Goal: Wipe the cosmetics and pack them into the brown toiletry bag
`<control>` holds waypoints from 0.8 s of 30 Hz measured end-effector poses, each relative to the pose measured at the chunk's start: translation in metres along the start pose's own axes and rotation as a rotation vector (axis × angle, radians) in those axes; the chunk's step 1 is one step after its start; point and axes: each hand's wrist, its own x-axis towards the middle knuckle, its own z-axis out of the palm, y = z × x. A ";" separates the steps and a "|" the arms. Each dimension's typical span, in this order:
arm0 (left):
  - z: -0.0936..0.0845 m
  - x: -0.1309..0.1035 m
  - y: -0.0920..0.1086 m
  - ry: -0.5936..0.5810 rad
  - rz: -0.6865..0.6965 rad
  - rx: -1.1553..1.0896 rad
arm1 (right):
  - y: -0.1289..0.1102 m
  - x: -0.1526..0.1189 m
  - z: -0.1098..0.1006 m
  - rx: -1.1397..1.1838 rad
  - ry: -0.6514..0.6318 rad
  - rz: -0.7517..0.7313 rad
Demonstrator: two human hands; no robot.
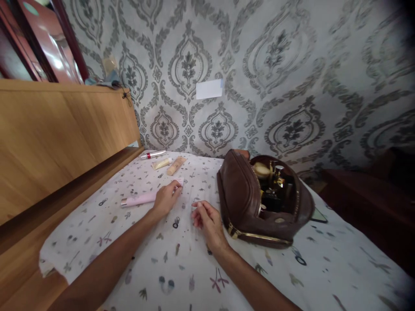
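Leather bag [238,185], dark brown and boxy with gold-toned zips, stands unzipped on a white cloth printed with small muted motifs [178,255], and from where I stand I can see partway inside it. A round, pale cream-and-gold item [262,170] sits toward the back of the opening, next to a cluster of gold-toned, shiny containers [279,183], too jumbled to tell apart.

To the left of the bag, the person's left hand [166,196] is down over a long, pale pink tube with a metallic cap [141,199]. The tube lies slantwise on the cloth, its capped end pointing left and its flat end showing past the bent fingers. The hand touches it, but I cannot tell whether that grip is closed around it. The right hand [207,218] is nearer the bag, just beside its front left corner, its grip loose, with the fingers half bent and the thumb near the forefinger.

Beyond the pink tube lie three smaller things: a peach-beige squeeze tube [177,166], a pale yellow tube [161,163] close to its left, and a slim silver tube with a red band [153,154] farther back. A thin, dark-edged flat object [319,215] pokes out at the bag's right. Behind everything rises grey damask wallpaper [189,65]; a wooden panel [65,142] runs along the left.
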 end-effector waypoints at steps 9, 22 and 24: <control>-0.015 0.007 -0.005 0.035 -0.075 0.121 | -0.004 -0.003 0.003 -0.033 0.012 -0.006; -0.021 0.102 -0.006 -0.152 -0.211 0.646 | -0.017 -0.004 0.003 -0.075 0.035 0.048; -0.014 0.111 -0.006 -0.168 -0.210 0.689 | -0.019 -0.006 0.002 -0.112 0.035 0.054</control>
